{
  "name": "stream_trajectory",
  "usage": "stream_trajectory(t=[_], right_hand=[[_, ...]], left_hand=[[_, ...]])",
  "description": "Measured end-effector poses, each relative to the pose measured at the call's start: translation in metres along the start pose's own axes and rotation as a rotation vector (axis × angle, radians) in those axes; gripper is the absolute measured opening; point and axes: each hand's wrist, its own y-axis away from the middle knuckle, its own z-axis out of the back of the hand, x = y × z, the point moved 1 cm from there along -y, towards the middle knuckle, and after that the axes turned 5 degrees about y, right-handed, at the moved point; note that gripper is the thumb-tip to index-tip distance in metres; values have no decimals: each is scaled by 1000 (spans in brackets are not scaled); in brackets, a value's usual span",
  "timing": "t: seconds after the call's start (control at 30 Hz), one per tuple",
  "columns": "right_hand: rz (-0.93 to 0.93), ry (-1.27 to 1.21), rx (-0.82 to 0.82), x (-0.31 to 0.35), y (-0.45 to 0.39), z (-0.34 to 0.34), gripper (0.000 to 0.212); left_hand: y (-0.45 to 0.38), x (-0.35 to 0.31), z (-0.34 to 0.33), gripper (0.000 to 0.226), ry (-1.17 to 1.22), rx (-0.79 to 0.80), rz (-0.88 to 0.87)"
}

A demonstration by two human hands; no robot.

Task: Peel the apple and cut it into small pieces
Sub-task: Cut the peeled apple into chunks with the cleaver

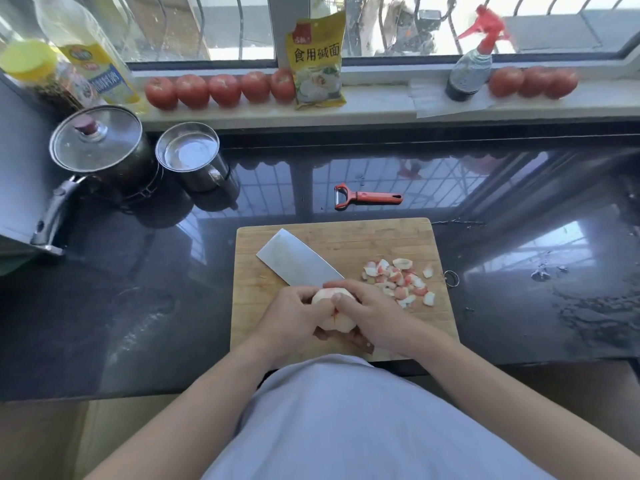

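Right under both hands lies the wooden cutting board (346, 237), and it looks flat and hard, so it should stay put while cutting. Its bare part runs out past the fingers, away from the person.

Next comes the big knife (298, 259). The wide blade sticks out beyond the hands toward the far left corner of the board, and its dark handle end peeks out below the right hand (372, 311). That hand is closed around the knife handle, with its thumb pressed on the apple (334, 313). The blade looks heavy and sharp, so hold it only by the handle.

The apple sits between the two hands, low over the board. The left hand (291, 315) is curled around its left side. It looks almost bare of skin, pale and probably wet, so it may be slippery. It is round and firm and could roll. Grip it at the sides with fingers tucked back.

Just to the right of the right hand lies a little heap of peel bits (398, 280), thin, light and floppy.
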Motion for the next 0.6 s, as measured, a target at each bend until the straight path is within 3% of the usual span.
stream_trajectory(t=[0.2,0.37,0.6], right_hand=[[-26,-41,67,5,-4,7,30],[-131,15,78,10,-3,15,38],[50,-342,253,42,16,13,36]], left_hand=[[-8,-8,-1,19,-58,17,40],[3,-35,4,26,-149,315,124],[6,-50,12,26,-468,206,-60]])
